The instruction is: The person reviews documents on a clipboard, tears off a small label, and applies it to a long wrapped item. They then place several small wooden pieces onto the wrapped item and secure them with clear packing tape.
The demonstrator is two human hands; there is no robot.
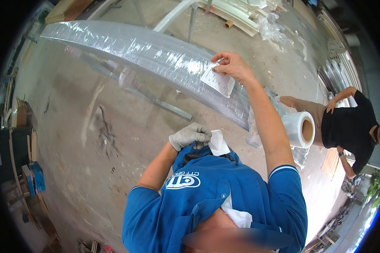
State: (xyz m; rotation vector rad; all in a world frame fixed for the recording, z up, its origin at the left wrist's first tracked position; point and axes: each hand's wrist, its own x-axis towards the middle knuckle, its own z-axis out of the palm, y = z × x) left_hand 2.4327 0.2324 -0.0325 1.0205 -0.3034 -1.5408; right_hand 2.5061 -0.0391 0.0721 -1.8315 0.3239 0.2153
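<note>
A long bundle wrapped in clear plastic film (147,52) lies across the concrete floor from the upper left to the middle. My bare right hand (233,66) rests on top of it, its fingers pinching the upper edge of a white printed label (218,81) against the film. My left hand (191,135), in a grey work glove, is closed on a small piece of white paper (219,143) just above the chest of my blue shirt (211,189). The two hands are well apart.
A roll of clear stretch film (302,128) lies right of my right forearm. Another person in a black shirt (350,126) bends over at the right. A thin metal bar (156,101) lies on the floor. Blue boxes (36,177) and wood scraps line the left edge.
</note>
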